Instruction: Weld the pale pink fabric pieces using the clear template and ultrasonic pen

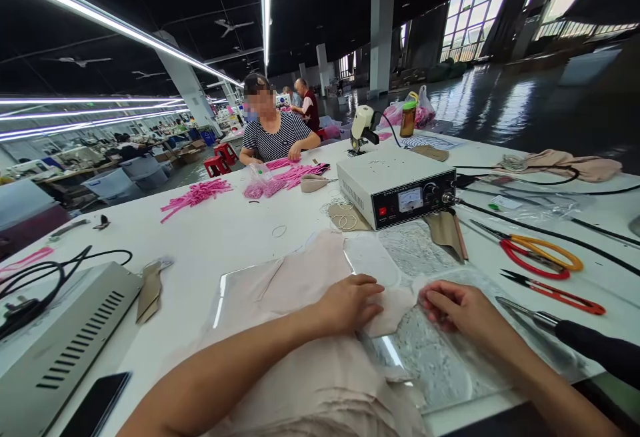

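Note:
Pale pink fabric [310, 373] spreads over a clear glass-like plate [445, 363] on the white table. My left hand [353, 303] rests flat on the fabric, fingers stretched out toward the right. Beside it, my right hand [447, 303] pinches the fabric's right edge between thumb and fingers. More layers of the same fabric lie in folds nearest to me, below my left forearm.
A control box [400, 187] with a dial stands beyond the plate. Yellow-and-red scissors [543, 257], orange snips [555, 291] and a black-handled tool [590, 343] lie right. Across the table, a person in stripes [277, 137] handles pink strips [295, 175]. A phone [97, 403] lies left.

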Demonstrator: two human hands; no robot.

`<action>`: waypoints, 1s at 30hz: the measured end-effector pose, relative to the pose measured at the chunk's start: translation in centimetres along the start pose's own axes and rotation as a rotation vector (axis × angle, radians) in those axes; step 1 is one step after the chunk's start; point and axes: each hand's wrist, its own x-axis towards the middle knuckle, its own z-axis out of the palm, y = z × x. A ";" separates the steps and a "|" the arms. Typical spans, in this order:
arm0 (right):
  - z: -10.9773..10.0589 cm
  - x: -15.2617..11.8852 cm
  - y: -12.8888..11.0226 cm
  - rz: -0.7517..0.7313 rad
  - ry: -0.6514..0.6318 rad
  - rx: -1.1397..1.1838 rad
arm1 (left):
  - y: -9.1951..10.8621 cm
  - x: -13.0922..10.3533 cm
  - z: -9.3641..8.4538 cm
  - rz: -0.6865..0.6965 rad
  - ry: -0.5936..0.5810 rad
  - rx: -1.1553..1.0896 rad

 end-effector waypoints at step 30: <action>-1.9 -0.6 1.8 -0.673 0.386 -0.856 | -0.5 4.2 1.3 0.505 -0.138 0.303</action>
